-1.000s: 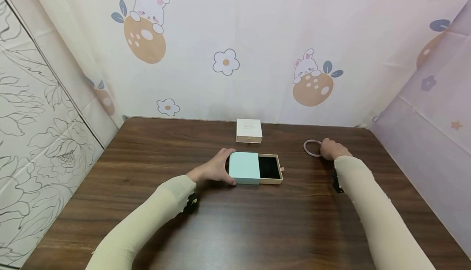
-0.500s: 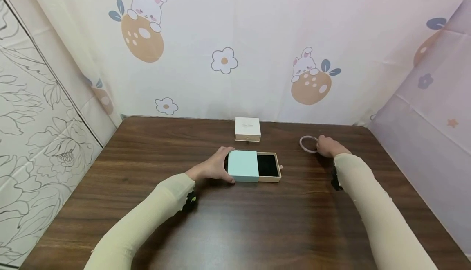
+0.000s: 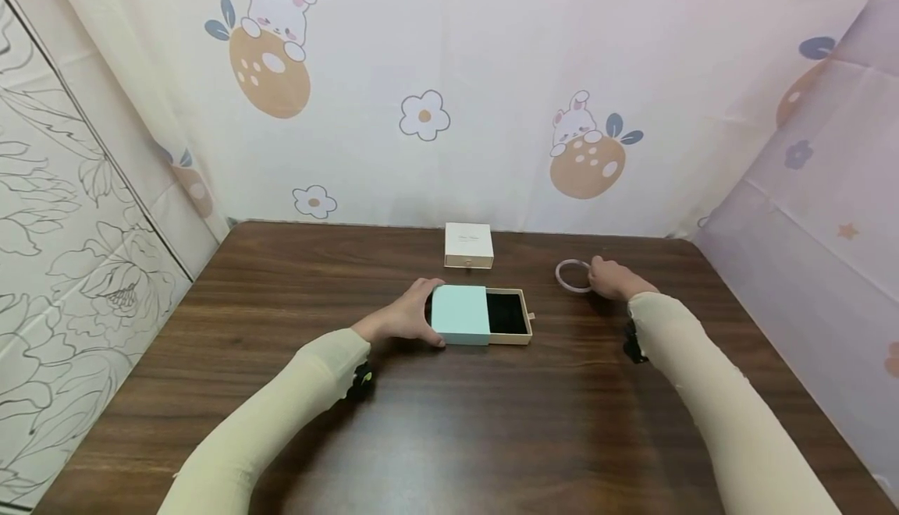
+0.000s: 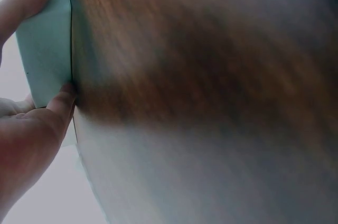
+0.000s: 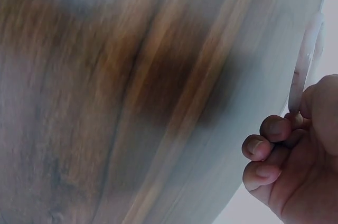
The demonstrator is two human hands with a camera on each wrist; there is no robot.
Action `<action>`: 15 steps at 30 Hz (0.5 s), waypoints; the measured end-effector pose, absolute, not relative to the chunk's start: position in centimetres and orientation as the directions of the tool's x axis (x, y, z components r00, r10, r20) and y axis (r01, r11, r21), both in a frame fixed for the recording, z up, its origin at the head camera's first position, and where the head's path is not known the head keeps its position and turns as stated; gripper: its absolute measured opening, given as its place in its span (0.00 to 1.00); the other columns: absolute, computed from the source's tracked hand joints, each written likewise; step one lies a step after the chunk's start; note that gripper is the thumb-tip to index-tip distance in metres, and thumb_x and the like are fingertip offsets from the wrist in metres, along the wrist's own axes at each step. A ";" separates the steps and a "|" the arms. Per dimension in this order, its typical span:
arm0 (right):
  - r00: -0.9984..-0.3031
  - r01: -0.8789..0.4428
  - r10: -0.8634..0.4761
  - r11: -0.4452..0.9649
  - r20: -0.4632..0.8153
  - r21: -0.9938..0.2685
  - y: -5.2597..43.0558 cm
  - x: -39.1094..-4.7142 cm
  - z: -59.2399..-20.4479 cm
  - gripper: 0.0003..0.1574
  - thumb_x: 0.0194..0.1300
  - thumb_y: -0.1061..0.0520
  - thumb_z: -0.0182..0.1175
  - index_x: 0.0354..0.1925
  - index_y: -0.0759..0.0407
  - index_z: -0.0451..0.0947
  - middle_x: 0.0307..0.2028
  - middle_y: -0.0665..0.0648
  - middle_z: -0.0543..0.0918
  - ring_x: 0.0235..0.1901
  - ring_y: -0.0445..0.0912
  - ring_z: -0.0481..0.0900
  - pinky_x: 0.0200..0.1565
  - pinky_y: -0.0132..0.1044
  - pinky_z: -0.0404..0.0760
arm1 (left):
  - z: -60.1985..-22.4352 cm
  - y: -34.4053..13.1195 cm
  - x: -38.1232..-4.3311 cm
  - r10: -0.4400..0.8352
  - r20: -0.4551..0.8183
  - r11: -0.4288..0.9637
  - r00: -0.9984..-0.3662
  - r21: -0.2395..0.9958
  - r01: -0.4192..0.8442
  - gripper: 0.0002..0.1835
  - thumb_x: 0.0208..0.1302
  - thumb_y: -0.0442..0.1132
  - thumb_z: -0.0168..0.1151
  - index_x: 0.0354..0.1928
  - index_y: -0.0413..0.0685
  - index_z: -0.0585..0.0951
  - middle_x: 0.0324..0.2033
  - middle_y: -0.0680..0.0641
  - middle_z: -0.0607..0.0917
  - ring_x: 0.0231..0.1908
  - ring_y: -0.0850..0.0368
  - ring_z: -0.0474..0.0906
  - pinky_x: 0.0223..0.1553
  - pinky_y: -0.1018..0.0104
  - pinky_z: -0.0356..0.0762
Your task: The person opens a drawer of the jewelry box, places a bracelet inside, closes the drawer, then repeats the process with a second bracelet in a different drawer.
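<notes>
The right hand (image 3: 612, 278), its arm (image 3: 726, 413) stretched toward the bench's (image 3: 449, 421) far edge, pinches a pale ring (image 3: 558, 275) — it sticks out leftward from the grip, in from the far right corner. The left hand (image 3: 403, 318) clasps the left end of a mint box (image 3: 460, 310), its drawer (image 3: 509, 339) partly out.

Just below frame centre: left hand (image 3: 403, 316) grips 1 mint box (image 3: 460, 312), drawer (image 3: 511, 339) partly out. Right of centre: right hand (image 3: 614, 279) pinches 1 pale ring (image 3: 559, 275). Frame centre: 1 white box (image 3: 468, 242).
</notes>
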State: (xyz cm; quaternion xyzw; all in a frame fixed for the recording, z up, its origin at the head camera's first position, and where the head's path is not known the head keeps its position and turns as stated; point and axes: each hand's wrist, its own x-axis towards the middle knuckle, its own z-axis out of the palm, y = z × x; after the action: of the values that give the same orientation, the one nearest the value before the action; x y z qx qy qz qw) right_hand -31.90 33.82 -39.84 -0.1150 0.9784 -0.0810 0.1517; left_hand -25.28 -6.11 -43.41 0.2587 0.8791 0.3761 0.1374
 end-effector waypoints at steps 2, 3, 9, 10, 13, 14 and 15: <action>-0.928 -0.211 -0.259 0.958 -0.267 -0.195 33.5 -31.8 -39.9 0.16 0.73 0.62 0.30 0.42 0.76 0.59 0.30 0.68 0.72 0.30 0.56 0.71 0.37 0.51 0.70 | -43.4 -6.1 -25.3 0.559 -0.048 0.584 -0.828 0.731 0.352 0.56 0.41 0.41 0.80 0.71 0.41 0.55 0.61 0.41 0.62 0.56 0.49 0.63 0.55 0.53 0.66; -0.928 -0.221 -0.267 0.955 -0.259 -0.196 33.4 -31.7 -40.0 0.16 0.73 0.62 0.31 0.42 0.76 0.59 0.30 0.67 0.72 0.29 0.56 0.71 0.36 0.51 0.71 | -43.4 -6.1 -25.3 0.559 -0.047 0.584 -0.828 0.730 0.354 0.56 0.41 0.41 0.80 0.71 0.41 0.55 0.61 0.41 0.62 0.56 0.49 0.63 0.55 0.53 0.66; -0.922 -0.263 -0.309 0.942 -0.233 -0.208 32.5 -31.2 -40.2 0.14 0.73 0.62 0.32 0.40 0.74 0.60 0.29 0.66 0.72 0.27 0.54 0.71 0.34 0.49 0.71 | -43.5 -6.1 -25.3 0.558 -0.048 0.587 -0.828 0.728 0.353 0.57 0.41 0.41 0.80 0.71 0.41 0.55 0.61 0.40 0.62 0.56 0.49 0.63 0.56 0.53 0.66; -0.920 -0.271 -0.317 0.940 -0.232 -0.210 32.3 -31.2 -40.2 0.14 0.73 0.62 0.32 0.40 0.73 0.60 0.29 0.66 0.72 0.27 0.54 0.71 0.34 0.49 0.71 | -43.5 -6.1 -25.3 0.557 -0.045 0.585 -0.829 0.730 0.354 0.56 0.41 0.41 0.80 0.71 0.40 0.55 0.61 0.40 0.62 0.56 0.49 0.63 0.56 0.53 0.66; -0.916 -0.276 -0.324 0.937 -0.237 -0.213 32.0 -31.0 -40.2 0.13 0.73 0.62 0.32 0.40 0.72 0.60 0.28 0.64 0.72 0.27 0.53 0.70 0.33 0.48 0.71 | -43.6 -6.1 -25.4 0.556 -0.037 0.583 -0.830 0.729 0.358 0.56 0.40 0.41 0.80 0.70 0.40 0.56 0.60 0.40 0.62 0.54 0.49 0.63 0.56 0.54 0.66; -0.914 -0.279 -0.328 0.936 -0.240 -0.216 31.9 -31.0 -40.2 0.13 0.73 0.62 0.32 0.40 0.72 0.60 0.27 0.64 0.71 0.26 0.53 0.70 0.33 0.47 0.71 | -43.6 -6.1 -25.5 0.556 -0.033 0.583 -0.830 0.728 0.361 0.56 0.40 0.41 0.80 0.70 0.40 0.57 0.60 0.40 0.63 0.54 0.49 0.64 0.56 0.54 0.66; -0.913 -0.282 -0.330 0.935 -0.241 -0.215 31.8 -30.9 -40.2 0.13 0.73 0.62 0.32 0.40 0.72 0.60 0.27 0.63 0.71 0.26 0.53 0.70 0.32 0.47 0.71 | -43.6 -6.1 -25.5 0.558 -0.033 0.583 -0.829 0.728 0.362 0.56 0.40 0.40 0.80 0.70 0.40 0.57 0.60 0.40 0.63 0.54 0.49 0.64 0.56 0.54 0.66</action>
State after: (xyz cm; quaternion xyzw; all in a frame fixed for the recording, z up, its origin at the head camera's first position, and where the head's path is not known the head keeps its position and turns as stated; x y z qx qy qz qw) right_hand -30.91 31.79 -40.20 -0.1570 0.9740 -0.0879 0.1377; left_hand -25.47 -6.05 -43.64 0.2613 0.8799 0.3748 0.1303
